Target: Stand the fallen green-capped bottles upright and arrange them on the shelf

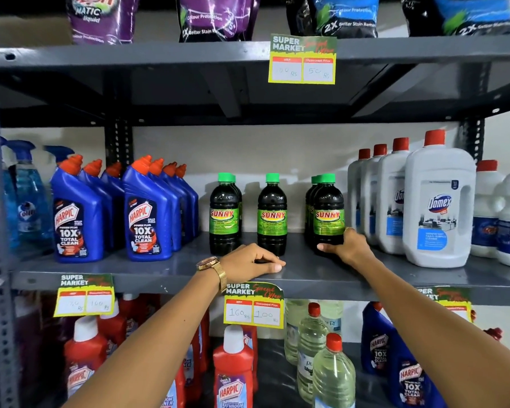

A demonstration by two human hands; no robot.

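Observation:
Several dark green-capped Sunny bottles stand upright on the grey middle shelf (304,275). A left pair (223,214) has one bottle behind the other, a single bottle (272,214) stands in the middle, and a right group (328,213) stands next to the white bottles. My right hand (346,245) is wrapped around the base of the front bottle of the right group. My left hand (253,265), with a watch on the wrist, rests fingers-down on the shelf in front of the middle bottle and holds nothing.
Blue Harpic bottles (147,213) stand left of the Sunny bottles, white Domex bottles (437,201) right. Price tags (253,304) hang from the shelf edge. The shelf above (159,54) carries detergent pouches; the one below holds red and clear bottles.

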